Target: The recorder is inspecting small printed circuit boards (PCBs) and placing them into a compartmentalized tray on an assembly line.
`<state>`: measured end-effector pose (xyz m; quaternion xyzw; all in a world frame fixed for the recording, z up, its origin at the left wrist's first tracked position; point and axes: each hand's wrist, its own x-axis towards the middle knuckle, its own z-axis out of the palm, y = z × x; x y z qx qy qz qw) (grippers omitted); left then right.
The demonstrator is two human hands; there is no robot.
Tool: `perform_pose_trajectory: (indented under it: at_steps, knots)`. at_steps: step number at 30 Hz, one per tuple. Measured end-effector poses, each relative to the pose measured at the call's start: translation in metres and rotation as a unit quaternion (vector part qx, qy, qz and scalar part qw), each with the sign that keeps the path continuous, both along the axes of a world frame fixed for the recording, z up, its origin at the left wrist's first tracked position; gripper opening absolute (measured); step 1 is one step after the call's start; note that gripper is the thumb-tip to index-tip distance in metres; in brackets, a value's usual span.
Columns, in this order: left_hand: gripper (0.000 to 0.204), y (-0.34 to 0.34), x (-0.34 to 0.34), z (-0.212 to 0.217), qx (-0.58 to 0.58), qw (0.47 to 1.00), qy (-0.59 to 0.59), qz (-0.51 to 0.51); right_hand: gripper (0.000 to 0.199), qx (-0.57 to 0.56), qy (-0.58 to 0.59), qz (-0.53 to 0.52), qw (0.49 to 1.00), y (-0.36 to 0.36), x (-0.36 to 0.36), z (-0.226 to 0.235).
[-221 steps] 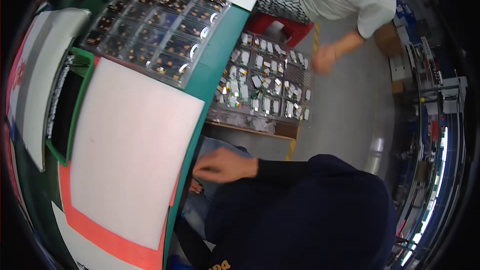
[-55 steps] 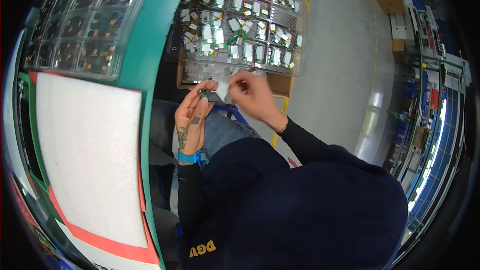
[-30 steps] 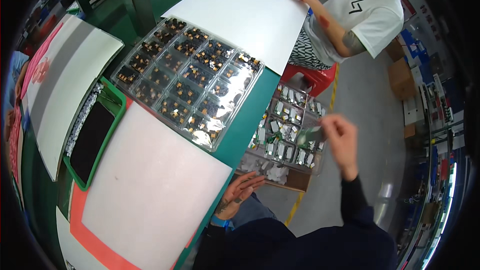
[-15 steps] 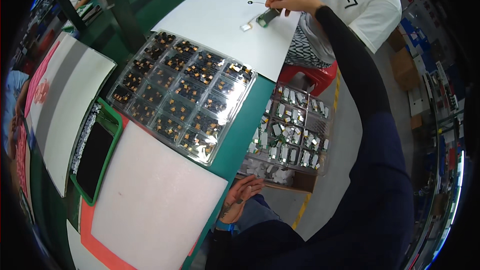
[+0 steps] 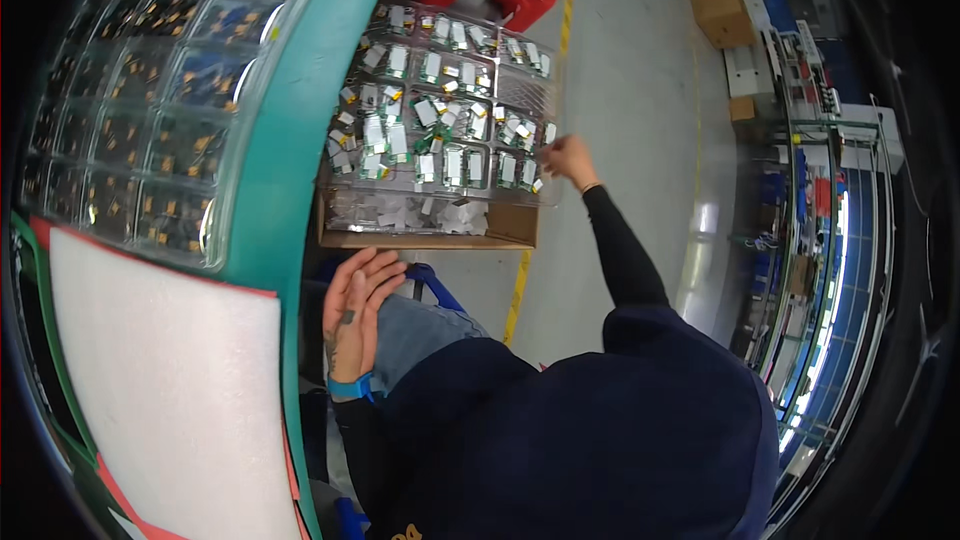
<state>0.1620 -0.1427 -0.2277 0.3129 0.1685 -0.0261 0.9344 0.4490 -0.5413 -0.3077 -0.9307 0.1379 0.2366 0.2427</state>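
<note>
My right hand (image 5: 568, 160) is at the right edge of a clear compartment tray (image 5: 525, 98). Its fingers are pinched together, and whatever they hold is too small to make out. The tray is full of small green circuit boards (image 5: 453, 166) with silver-white battery packs and bits of yellow tape. Beside the green table edge, above my lap, my left hand (image 5: 360, 310) is held with its fingers stretched out and nothing in it. A blue band circles that wrist.
Below the tray stands a cardboard box (image 5: 430, 239) with white scraps inside. Another clear tray (image 5: 225, 140) of dark parts lies on the green tabletop (image 5: 290, 140), near a white foam sheet (image 5: 170, 370). A red stool (image 5: 540, 2) is beyond; shelving (image 5: 815, 240) lines the right.
My right hand has come back from the green board on the far white sheet, near a co-worker's hands, to the tray of boards. The view has swung right and down. My left hand stays open.
</note>
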Motion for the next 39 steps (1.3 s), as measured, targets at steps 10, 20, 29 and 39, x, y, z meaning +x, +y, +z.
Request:
perform_pose_trajectory:
  at_steps: [10,20,29,39]
  knots:
    - [0.042,-0.006,0.008,0.008,0.044,0.999,0.017,0.015,0.016,0.020,-0.041,-0.058,0.997,0.009,-0.032,-0.016]
    - [0.044,-0.008,0.005,0.010,0.114,0.986,0.055,-0.111,0.018,0.381,0.002,-0.263,0.886,0.074,-0.106,0.132]
    - [0.054,-0.021,0.002,0.033,0.075,0.995,0.027,-0.052,0.016,0.575,0.371,-0.275,0.675,0.195,-0.180,0.140]
    - [0.053,-0.008,-0.011,0.010,-0.038,0.999,-0.007,0.035,0.011,0.288,-0.025,0.153,0.945,0.227,-0.201,0.142]
